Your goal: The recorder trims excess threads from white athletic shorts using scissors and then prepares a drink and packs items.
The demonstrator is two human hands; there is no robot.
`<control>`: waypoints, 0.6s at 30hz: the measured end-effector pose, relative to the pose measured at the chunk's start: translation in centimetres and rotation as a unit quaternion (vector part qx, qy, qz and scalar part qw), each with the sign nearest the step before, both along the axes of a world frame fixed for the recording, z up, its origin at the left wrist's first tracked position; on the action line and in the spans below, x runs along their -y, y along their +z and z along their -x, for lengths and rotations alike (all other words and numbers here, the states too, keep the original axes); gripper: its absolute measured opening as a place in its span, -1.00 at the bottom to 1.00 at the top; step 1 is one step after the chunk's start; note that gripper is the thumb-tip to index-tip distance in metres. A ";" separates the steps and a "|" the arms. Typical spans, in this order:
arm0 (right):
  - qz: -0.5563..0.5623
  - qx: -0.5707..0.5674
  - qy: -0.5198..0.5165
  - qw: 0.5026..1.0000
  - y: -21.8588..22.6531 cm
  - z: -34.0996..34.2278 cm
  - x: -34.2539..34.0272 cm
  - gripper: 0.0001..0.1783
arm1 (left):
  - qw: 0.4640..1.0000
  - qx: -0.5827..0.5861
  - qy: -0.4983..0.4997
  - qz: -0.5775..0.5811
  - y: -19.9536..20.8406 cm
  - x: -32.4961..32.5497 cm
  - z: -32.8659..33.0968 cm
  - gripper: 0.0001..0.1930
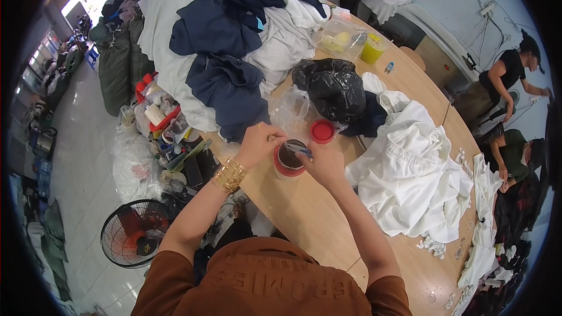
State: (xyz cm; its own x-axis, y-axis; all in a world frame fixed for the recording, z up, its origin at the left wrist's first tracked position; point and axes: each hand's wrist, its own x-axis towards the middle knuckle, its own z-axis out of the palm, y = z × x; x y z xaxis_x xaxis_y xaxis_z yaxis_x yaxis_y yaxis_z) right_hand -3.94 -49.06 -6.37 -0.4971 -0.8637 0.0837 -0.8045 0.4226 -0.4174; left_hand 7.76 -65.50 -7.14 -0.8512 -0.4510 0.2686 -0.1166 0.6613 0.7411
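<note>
Between my hands a round jar (288, 172) with a red rim and dark inside stands at the table's edge. My left hand (261, 143), with gold bangles on its wrist, is closed in a pinch at the jar's left rim; what is in its fingertips is too small to make out. Over the mouth, my right hand (325, 164) grips a small tool with a blue handle (304, 151) and a greyish tip, its exact kind unclear. A red lid (322, 132) lies just behind the jar, beside a clear plastic bag (291, 108).
A black plastic bag (333, 89) and white garments (410, 169) lie to the right. Navy garments (225, 90) pile up at the far left. A yellow-green cup (372, 50) stands farther back. Left of the table is a floor fan (136, 234). Other people (509, 76) work at the right.
</note>
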 end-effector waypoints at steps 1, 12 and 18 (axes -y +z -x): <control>-0.003 -0.001 0.001 1.000 0.0 0.0 0.0 -0.61 | 1.000 0.004 0.003 0.001 -0.1 0.0 0.0 -0.85; 0.002 0.003 -0.002 1.000 0.3 -0.4 0.2 -0.60 | 1.000 -0.003 0.002 0.001 -0.1 -0.2 0.1 -0.86; -0.018 0.036 -0.014 0.999 0.3 -0.2 0.3 -0.63 | 1.000 -0.015 0.013 0.001 -0.2 -0.6 -0.1 -0.86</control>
